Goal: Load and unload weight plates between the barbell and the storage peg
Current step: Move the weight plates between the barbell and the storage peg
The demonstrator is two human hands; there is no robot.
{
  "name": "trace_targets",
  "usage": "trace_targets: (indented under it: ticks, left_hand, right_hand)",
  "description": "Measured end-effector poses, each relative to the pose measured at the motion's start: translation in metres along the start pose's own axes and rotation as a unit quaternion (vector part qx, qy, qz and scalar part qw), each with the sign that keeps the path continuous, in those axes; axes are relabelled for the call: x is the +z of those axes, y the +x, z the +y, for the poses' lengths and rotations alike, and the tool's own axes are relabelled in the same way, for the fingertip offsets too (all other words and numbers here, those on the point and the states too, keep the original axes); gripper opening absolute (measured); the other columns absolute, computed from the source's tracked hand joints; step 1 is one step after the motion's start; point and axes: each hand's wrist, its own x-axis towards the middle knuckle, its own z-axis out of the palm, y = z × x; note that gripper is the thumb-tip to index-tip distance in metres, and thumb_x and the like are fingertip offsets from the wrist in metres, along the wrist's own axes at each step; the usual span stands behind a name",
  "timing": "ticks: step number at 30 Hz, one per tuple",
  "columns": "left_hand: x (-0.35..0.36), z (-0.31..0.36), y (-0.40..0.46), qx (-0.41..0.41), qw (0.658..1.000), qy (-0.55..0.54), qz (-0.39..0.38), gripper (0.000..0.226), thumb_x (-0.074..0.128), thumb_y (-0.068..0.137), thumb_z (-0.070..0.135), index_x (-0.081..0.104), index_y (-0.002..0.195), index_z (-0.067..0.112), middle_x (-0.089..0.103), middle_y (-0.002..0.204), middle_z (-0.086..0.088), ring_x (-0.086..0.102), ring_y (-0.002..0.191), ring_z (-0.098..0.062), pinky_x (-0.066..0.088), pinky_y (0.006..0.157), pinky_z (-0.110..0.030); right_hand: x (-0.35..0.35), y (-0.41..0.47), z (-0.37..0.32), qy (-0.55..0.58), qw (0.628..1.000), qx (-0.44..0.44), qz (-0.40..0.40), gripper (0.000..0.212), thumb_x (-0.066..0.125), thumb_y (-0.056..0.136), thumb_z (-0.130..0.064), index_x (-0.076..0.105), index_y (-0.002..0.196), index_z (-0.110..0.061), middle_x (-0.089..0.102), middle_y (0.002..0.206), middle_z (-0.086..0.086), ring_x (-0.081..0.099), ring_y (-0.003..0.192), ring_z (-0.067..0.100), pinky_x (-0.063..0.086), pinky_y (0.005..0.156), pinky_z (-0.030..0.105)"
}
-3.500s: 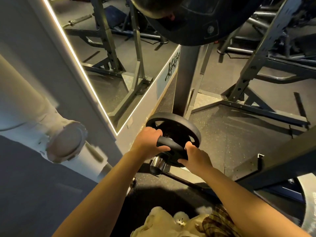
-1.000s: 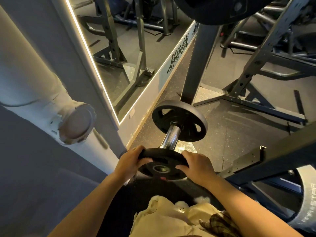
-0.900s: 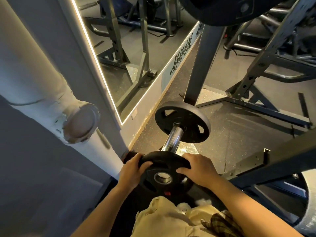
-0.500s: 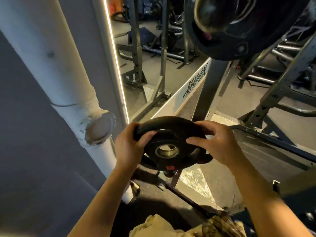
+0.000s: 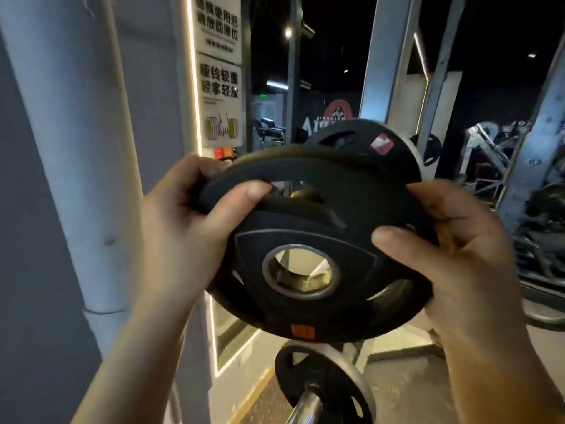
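— What did each hand have at that moment?

— I had both on the small black plate [image 5: 318,240], lifted up in front of me. My left hand [image 5: 183,228] gripped its left edge, thumb curled over the rim into one of the cut-out slots, fingers wrapped behind. My right hand [image 5: 458,249] gripped the right edge the same way, thumb pressed on the face near the hub.

— How did the plate sit?

— Tilted, its top edge leaning away from me, the metal-ringed centre hole facing up toward the camera. A small orange label showed near its lower edge.

— And the storage side?

— Just behind the held plate, a second black plate [image 5: 367,142] with a red-and-white sticker stood higher up. I couldn't tell what it hung on; the plate in my hands covered that.

— The bar?

— Below, well apart from the held plate, the chrome bar sleeve [image 5: 305,408] pointed toward me with one more black plate [image 5: 324,374] on it.

— Anything else around?

— A white pipe [image 5: 70,148] ran down the left, and a sign [image 5: 220,87] with a barbell drawing hung beside a lit strip.
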Motion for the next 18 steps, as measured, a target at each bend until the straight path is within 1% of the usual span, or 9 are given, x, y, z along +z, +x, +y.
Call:
trace_targets:
  ticks: [3, 5, 7, 8, 11, 12, 14, 16, 18]
  left_hand:
    - [0.01, 0.005, 0.025, 0.005, 1.0, 0.002, 0.015, 0.021, 0.064, 0.075, 0.05, 0.056, 0.075, 0.03, 0.06, 0.065, 0.021, 0.056, 0.061, 0.004, 0.042, 0.057, -0.012]
    - [0.016, 0.005, 0.042, 0.01, 1.0, 0.017, 0.013, 0.027, 0.063, 0.075, 0.054, 0.056, 0.073, 0.028, 0.057, 0.062, 0.019, 0.053, 0.06, 0.003, 0.041, 0.057, -0.016]
    - [0.023, 0.001, 0.055, 0.001, 1.0, 0.022, -0.004, 0.031, 0.064, 0.074, 0.057, 0.057, 0.072, 0.027, 0.058, 0.062, 0.016, 0.056, 0.061, 0.0, 0.045, 0.059, -0.02]
    - [0.025, -0.002, 0.059, -0.007, 1.0, 0.026, -0.013, 0.033, 0.063, 0.073, 0.059, 0.058, 0.072, 0.026, 0.06, 0.063, 0.015, 0.057, 0.062, 0.0, 0.046, 0.059, -0.019]
    - [0.028, -0.017, 0.06, -0.04, 0.997, 0.049, -0.038, 0.048, 0.06, 0.068, 0.064, 0.06, 0.075, 0.017, 0.063, 0.067, 0.007, 0.058, 0.06, 0.0, 0.045, 0.056, -0.013]
    - [0.028, -0.022, 0.059, -0.048, 0.997, 0.051, -0.045, 0.048, 0.06, 0.068, 0.063, 0.061, 0.076, 0.016, 0.063, 0.068, 0.006, 0.059, 0.06, -0.001, 0.045, 0.055, -0.012]
    - [0.029, -0.032, 0.061, -0.04, 0.997, 0.041, -0.057, 0.04, 0.06, 0.071, 0.059, 0.06, 0.077, 0.019, 0.063, 0.067, 0.009, 0.06, 0.061, -0.001, 0.045, 0.057, -0.012]
    - [0.032, -0.039, 0.063, -0.045, 0.997, 0.017, -0.06, 0.038, 0.06, 0.072, 0.054, 0.059, 0.077, 0.017, 0.061, 0.065, 0.01, 0.058, 0.061, -0.002, 0.045, 0.057, -0.013]
    - [0.037, -0.043, 0.064, -0.061, 0.996, -0.001, -0.065, 0.036, 0.058, 0.074, 0.052, 0.058, 0.078, 0.017, 0.06, 0.064, 0.013, 0.057, 0.06, 0.0, 0.043, 0.056, -0.011]
  right_hand:
    - [-0.004, 0.017, -0.009, 0.009, 0.999, -0.025, 0.021, 0.023, 0.075, 0.061, -0.037, 0.068, 0.081, -0.043, 0.07, 0.087, -0.016, 0.068, 0.087, 0.007, 0.056, 0.066, 0.024]
    - [-0.006, 0.03, -0.01, 0.026, 0.999, -0.024, 0.029, 0.021, 0.077, 0.064, -0.031, 0.068, 0.08, -0.041, 0.07, 0.086, -0.015, 0.068, 0.085, 0.007, 0.055, 0.067, 0.021]
    - [-0.008, 0.041, -0.004, 0.043, 0.998, -0.016, 0.034, 0.016, 0.072, 0.068, -0.028, 0.068, 0.078, -0.04, 0.07, 0.084, -0.014, 0.068, 0.083, 0.007, 0.054, 0.066, 0.02]
    - [-0.009, 0.044, 0.0, 0.048, 0.998, -0.009, 0.033, 0.015, 0.071, 0.069, -0.027, 0.068, 0.078, -0.039, 0.07, 0.082, -0.014, 0.068, 0.081, 0.007, 0.054, 0.065, 0.02]
    - [-0.008, 0.047, 0.019, 0.037, 0.999, 0.008, 0.029, 0.017, 0.075, 0.066, -0.029, 0.066, 0.079, -0.037, 0.069, 0.083, -0.014, 0.068, 0.08, 0.008, 0.054, 0.064, 0.023]
    - [-0.007, 0.046, 0.024, 0.037, 0.999, 0.011, 0.023, 0.019, 0.077, 0.065, -0.031, 0.066, 0.08, -0.038, 0.07, 0.085, -0.013, 0.069, 0.081, 0.009, 0.055, 0.065, 0.024]
    - [-0.003, 0.049, 0.031, 0.036, 0.999, -0.005, 0.017, 0.02, 0.073, 0.067, -0.037, 0.066, 0.086, -0.036, 0.071, 0.089, -0.01, 0.069, 0.084, 0.01, 0.055, 0.067, 0.022]
    - [-0.001, 0.054, 0.033, 0.011, 0.999, -0.015, 0.026, 0.023, 0.07, 0.068, -0.039, 0.065, 0.089, -0.03, 0.071, 0.088, -0.009, 0.069, 0.082, 0.01, 0.054, 0.065, 0.019]
    - [-0.001, 0.058, 0.032, -0.013, 0.999, -0.016, 0.034, 0.024, 0.07, 0.068, -0.041, 0.064, 0.087, -0.028, 0.07, 0.086, -0.009, 0.069, 0.08, 0.009, 0.054, 0.063, 0.019]
